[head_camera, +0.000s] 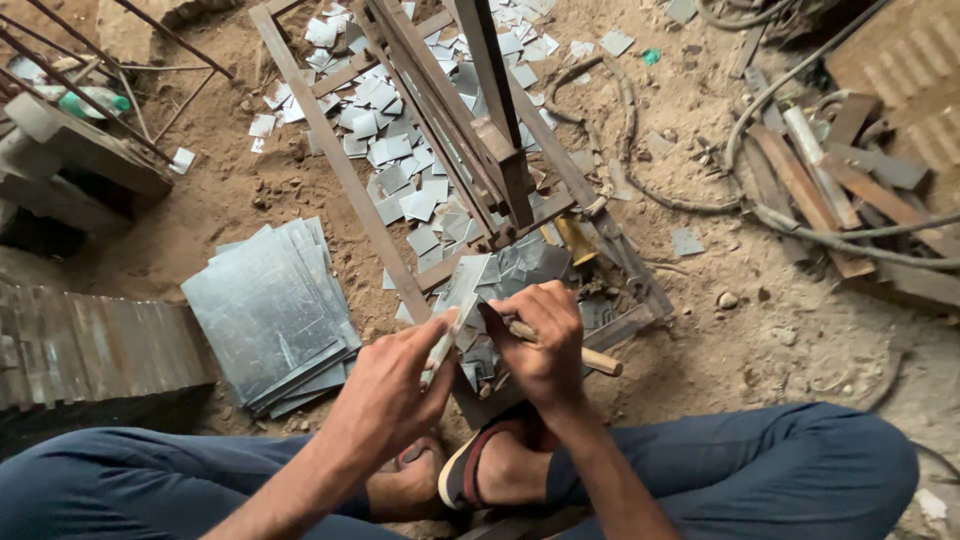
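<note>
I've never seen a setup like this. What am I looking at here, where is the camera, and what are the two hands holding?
The one picture comes from a camera on the person's head, looking down at their own hands and knees. They sit on a dirt floor before a rusty metal frame, a hand-worked press by the look of it.

The left hand pinches a thin strip of grey sheet metal at the frame's base. The right hand grips a wooden handle; its working end is hidden.

Left of the frame lies a stack of larger metal sheets. Behind and under the frame lie many small cut squares. Hoses and wooden scraps lie at right.
</note>
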